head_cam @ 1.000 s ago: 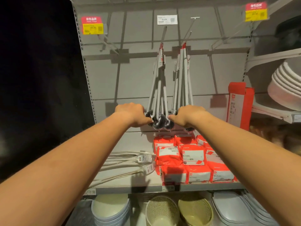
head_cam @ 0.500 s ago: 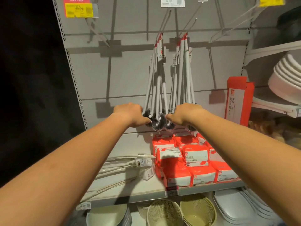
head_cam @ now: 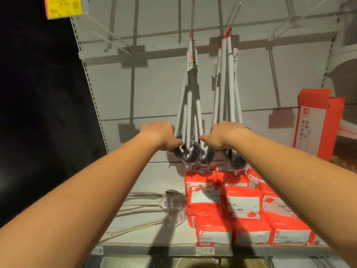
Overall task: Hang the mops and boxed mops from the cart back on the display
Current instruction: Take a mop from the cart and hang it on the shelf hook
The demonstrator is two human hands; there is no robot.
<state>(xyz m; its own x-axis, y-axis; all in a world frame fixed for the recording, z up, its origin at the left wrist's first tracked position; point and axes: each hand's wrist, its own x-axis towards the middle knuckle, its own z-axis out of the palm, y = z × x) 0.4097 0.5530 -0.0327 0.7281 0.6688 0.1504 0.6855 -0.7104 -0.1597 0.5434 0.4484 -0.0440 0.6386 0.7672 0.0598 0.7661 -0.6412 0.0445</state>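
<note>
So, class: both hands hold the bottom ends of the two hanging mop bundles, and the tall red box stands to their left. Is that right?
Not quite. The head view shows the tall red box to the right of the mop bundles; the left hand and right hand do hold their bottom ends.

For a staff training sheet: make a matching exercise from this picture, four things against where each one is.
Things:
1. yellow price tag
2. tall red box
3. red packs
4. left hand

Places:
A. stacked on the shelf
B. upper left corner
C. gripping the lower ends of the hanging mops
D. standing at the far right

Pairs: 1-B; 2-D; 3-A; 4-C
</note>
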